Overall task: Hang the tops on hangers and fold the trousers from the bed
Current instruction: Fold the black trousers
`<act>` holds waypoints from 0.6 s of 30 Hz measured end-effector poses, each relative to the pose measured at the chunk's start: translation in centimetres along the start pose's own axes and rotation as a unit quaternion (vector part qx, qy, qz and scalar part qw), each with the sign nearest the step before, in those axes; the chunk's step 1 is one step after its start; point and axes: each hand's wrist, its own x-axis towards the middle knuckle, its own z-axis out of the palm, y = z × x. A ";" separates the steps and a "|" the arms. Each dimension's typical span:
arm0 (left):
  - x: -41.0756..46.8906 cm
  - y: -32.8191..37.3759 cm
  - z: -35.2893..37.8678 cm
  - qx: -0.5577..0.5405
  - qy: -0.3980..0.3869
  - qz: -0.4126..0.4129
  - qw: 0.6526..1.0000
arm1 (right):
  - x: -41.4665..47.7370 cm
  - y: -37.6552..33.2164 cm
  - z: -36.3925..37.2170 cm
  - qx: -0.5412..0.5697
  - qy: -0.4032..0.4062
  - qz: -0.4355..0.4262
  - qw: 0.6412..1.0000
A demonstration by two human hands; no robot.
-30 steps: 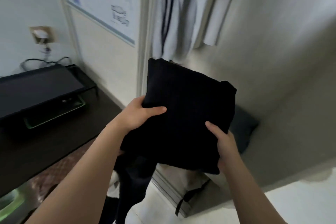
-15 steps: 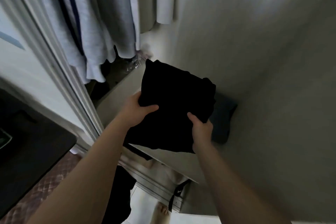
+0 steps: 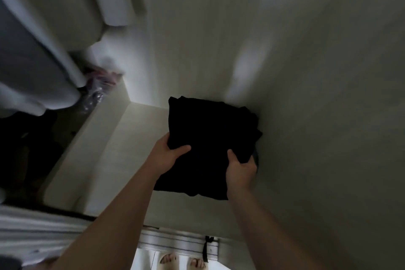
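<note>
A folded black pair of trousers (image 3: 210, 131) lies low inside the wardrobe, over a pale shelf (image 3: 131, 138) and against the right inner wall. My left hand (image 3: 166, 155) grips its near left edge, thumb on top. My right hand (image 3: 240, 166) grips the near right edge, fingers curled under the cloth. A darker folded item peeks out beneath the trousers at the right. Light grey and white tops (image 3: 43, 57) hang at the upper left.
The wardrobe's right wall (image 3: 317, 94) stands close beside the trousers. A crinkled plastic bag (image 3: 98, 87) sits in the back left corner. The sliding-door track (image 3: 179, 243) with a black strap runs along the bottom, my bare feet (image 3: 182, 261) just in front of it.
The view has swung right and down into the wardrobe. Both hands have carried the folded trousers forward and lower, down onto the shelf area by the right wall.
</note>
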 end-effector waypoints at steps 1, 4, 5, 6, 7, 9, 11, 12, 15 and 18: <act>1.4 -0.3 0.6 -0.006 -0.013 0.002 1.000 | 1.0 -0.1 0.0 -0.012 0.017 -0.005 1.000; 5.4 -1.2 2.7 -0.018 -0.043 0.002 0.999 | 4.1 -0.2 -0.2 -0.046 0.050 -0.019 0.998; 6.7 -1.6 3.4 -0.016 -0.050 0.001 0.999 | 5.3 -0.2 -0.2 -0.056 0.051 -0.019 0.997; 8.0 -1.9 4.1 -0.013 -0.055 0.003 0.998 | 6.5 -0.2 -0.1 -0.064 0.053 -0.019 0.996; 9.4 -2.2 4.8 -0.005 -0.055 0.008 0.998 | 7.8 -0.1 0.2 -0.073 0.055 -0.024 0.996; 12.1 -2.8 6.2 0.020 -0.042 0.013 0.999 | 10.5 -0.1 0.9 -0.100 0.061 -0.039 0.992; 14.8 -3.3 7.4 0.033 -0.030 0.019 0.999 | 13.5 -0.1 1.9 -0.123 0.064 -0.055 0.989; 16.1 -3.6 8.0 0.038 -0.025 0.019 0.999 | 15.0 0.0 2.4 -0.138 0.067 -0.058 0.986; 19.3 -4.7 9.1 0.079 0.009 0.004 0.997 | 18.7 0.8 3.8 -0.203 0.077 -0.048 0.975; 20.0 -5.9 9.8 0.249 0.103 0.029 0.962 | 19.4 2.4 4.3 -0.328 0.094 -0.064 0.938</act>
